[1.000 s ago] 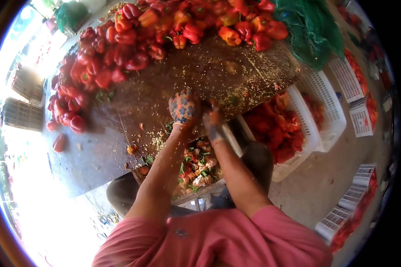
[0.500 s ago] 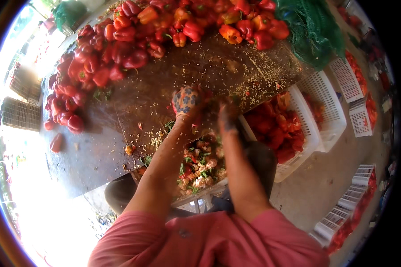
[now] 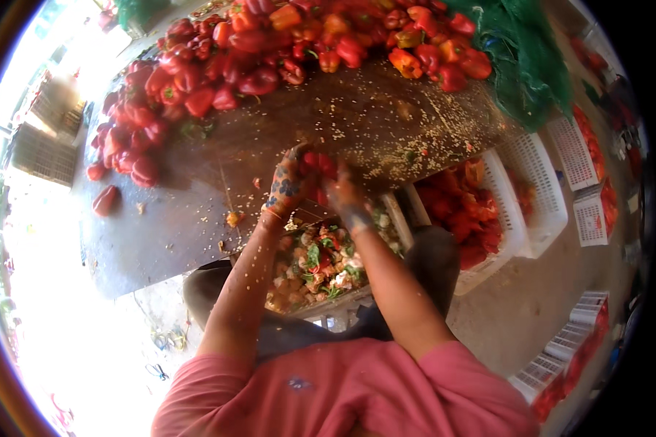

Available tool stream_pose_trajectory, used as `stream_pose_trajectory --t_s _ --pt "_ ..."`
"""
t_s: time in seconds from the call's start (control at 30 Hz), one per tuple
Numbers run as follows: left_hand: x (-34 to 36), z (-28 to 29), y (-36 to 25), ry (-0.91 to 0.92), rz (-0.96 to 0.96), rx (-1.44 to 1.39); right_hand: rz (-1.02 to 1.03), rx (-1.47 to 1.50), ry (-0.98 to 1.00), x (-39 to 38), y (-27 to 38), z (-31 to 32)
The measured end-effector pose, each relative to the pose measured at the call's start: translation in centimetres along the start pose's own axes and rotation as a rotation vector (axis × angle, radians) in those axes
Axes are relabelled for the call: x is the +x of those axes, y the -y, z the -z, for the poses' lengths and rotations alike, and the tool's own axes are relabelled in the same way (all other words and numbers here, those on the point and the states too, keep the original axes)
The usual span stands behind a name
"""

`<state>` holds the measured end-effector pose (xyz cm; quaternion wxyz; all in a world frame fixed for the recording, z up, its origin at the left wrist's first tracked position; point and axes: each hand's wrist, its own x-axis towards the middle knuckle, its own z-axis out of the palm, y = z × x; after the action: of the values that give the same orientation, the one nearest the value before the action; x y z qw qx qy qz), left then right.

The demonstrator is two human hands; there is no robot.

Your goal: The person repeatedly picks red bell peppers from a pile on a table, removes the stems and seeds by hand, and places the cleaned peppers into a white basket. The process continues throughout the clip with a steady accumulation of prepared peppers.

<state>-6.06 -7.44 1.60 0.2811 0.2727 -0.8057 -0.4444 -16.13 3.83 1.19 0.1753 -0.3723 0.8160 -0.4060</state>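
Left hand (image 3: 287, 180): our fingers clasp a red pepper (image 3: 318, 164)
Right hand (image 3: 345, 192): blurred; we cannot tell its fingers
Bench's (image 3: 259, 138) far edge: heaped peppers (image 3: 259, 80), green net (image 3: 521, 65)
Near edge: boxed scraps (image 3: 319, 268)

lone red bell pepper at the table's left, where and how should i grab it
Probably best to grip the lone red bell pepper around its middle, with the left hand coming from above and the near side. It lies slanted on the table, longer than wide, so a grip can span its narrower width, and the bell pepper pile lies apart, beyond it.
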Motion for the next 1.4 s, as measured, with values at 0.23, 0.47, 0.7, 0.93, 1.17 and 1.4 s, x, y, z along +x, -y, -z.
stream_pose_trajectory --t_s 0.23,0.47,0.7,0.93,1.17,1.4 --pt "1.2 5.8 4.6 -0.033 0.168 0.179 -0.043 0.217 0.182 7.7 -3.4 -4.5" --pt "0.0 7.4 5.9 -0.308 0.478 -1.068 -0.525 1.237 -0.091 10.3 -11.6 1.6" --pt "2.2 -11.5 -7.3 0.325 0.125 -0.625 -0.421 0.938 -0.330 3.1 -19.9 15.7" --pt "-0.2 -0.6 5.6 0.093 -0.009 0.654 -0.223 0.635 -0.491 -4.6 -24.4 26.0" --pt "-13.8 -0.3 0.7 0.361 -0.238 0.669 0.388 -0.302 -0.393 19.4 -17.0 17.4" --pt "-11.4 0.3 -3.0 0.286 0.094 0.205 0.115 -0.509 -0.069 34.3 -11.2 13.0"
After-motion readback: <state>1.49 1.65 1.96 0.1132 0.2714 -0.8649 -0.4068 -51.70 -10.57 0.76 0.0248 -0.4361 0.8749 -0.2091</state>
